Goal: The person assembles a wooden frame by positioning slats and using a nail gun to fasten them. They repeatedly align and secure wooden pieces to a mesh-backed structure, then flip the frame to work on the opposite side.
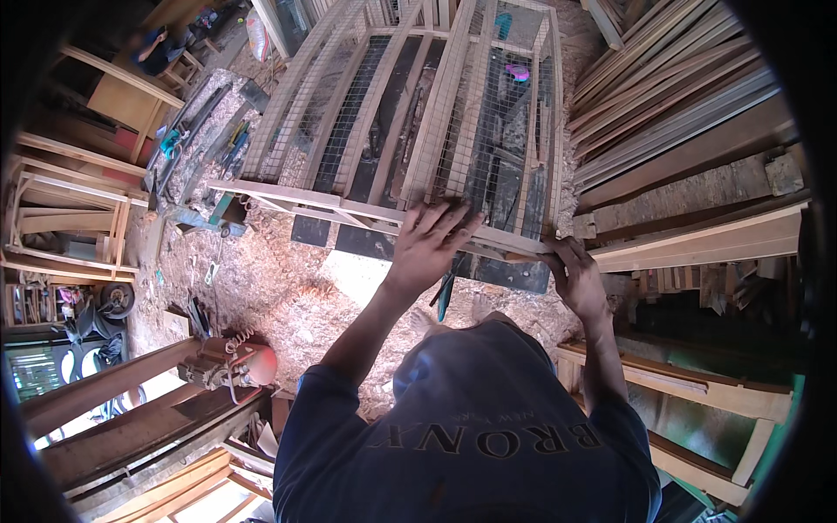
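Observation:
A wooden frame [336,200] faced with wire mesh lies across a dark workbench [362,241]. Over its near rail rests my left hand [433,234], fingers stretched out and spread across the wood. At the right near corner my right hand [571,270] has its fingers bent round the end of that rail. Slats run away from me under the mesh [340,113]. Below my left hand, a teal and dark object [445,298] shows near my feet; its kind is unclear. A pink and purple round item [517,72] shows on the bench at the far right.
Long boards [689,96] are stacked on the right. Hand tools [234,144] lie on a low surface at the left. A compressor with a red part [260,366] stands at lower left. Wood shavings [279,288] cover the floor. A person [155,48] sits far left.

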`<state>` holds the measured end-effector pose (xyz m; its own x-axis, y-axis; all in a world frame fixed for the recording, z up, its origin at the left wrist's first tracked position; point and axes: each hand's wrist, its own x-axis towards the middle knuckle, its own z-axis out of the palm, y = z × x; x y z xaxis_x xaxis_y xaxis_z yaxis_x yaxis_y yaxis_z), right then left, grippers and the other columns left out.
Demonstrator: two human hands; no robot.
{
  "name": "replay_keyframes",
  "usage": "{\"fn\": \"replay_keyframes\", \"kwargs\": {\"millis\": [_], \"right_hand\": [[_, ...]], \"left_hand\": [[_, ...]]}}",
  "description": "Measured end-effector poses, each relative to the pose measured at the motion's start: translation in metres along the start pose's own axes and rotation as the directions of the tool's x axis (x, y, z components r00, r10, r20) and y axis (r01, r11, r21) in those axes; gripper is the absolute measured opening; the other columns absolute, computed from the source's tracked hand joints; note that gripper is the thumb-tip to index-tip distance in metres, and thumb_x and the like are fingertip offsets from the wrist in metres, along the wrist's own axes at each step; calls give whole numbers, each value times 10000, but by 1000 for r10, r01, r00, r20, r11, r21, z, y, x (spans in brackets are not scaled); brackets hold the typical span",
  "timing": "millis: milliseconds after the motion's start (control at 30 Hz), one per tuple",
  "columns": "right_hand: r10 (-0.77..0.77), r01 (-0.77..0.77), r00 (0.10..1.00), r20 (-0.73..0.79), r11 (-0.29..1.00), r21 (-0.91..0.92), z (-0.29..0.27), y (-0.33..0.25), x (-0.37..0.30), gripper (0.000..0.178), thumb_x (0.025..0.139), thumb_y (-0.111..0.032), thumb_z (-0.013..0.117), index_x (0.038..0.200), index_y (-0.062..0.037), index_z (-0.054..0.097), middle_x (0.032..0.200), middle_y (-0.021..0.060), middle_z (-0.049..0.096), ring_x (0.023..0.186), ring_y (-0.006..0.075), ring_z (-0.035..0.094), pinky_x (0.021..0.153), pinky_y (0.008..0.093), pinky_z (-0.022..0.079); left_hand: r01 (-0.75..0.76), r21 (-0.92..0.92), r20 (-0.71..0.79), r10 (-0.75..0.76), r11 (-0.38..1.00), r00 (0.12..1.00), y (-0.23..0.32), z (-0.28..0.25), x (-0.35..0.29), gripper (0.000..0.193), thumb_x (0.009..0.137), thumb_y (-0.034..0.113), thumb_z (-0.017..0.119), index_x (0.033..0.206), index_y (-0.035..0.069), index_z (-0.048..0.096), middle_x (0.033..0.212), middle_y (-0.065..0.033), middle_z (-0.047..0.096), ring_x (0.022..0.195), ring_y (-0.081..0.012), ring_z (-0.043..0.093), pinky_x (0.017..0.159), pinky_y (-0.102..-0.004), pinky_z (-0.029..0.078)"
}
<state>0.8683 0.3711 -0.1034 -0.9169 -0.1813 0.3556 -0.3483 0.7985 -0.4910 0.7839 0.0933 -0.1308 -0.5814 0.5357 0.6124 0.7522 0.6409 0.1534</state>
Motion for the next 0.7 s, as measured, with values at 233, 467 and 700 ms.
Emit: {"fn": "replay_keyframes", "kwargs": {"millis": [233, 467, 700], "right_hand": [[44, -45, 999, 18, 999, 20, 4, 1, 3, 288, 860, -66, 747, 1130, -25, 658, 922, 156, 665, 811, 364, 687, 694, 435, 562], [143, -144, 990, 16, 988, 46, 7, 6, -9, 369, 845, -138, 792, 1183, -48, 672, 993, 138, 699, 858, 317, 713, 725, 398, 581], [321, -284, 947, -8, 851, 442, 19, 25, -27, 555, 855, -136, 803, 1352, -93, 559, 983, 97, 684, 863, 215, 705, 814, 351, 572]], "left_hand": [[-24, -51, -2, 23, 998, 1000, -10, 5, -7, 499, 815, 140, 672, 1300, 259, 695, 1366, 13, 612, 1257, -191, 531, 1011, -442, 379], [25, -92, -19, -27, 995, 999, -3, 2, -6, 417, 765, 267, 815, 1177, 240, 757, 1297, 44, 671, 1183, -148, 598, 957, -369, 392], [9, -128, -30, -13, 992, 999, -3, 5, 1, 374, 789, 52, 744, 1135, 192, 775, 1244, 17, 700, 1146, -166, 620, 958, -384, 400]]}}
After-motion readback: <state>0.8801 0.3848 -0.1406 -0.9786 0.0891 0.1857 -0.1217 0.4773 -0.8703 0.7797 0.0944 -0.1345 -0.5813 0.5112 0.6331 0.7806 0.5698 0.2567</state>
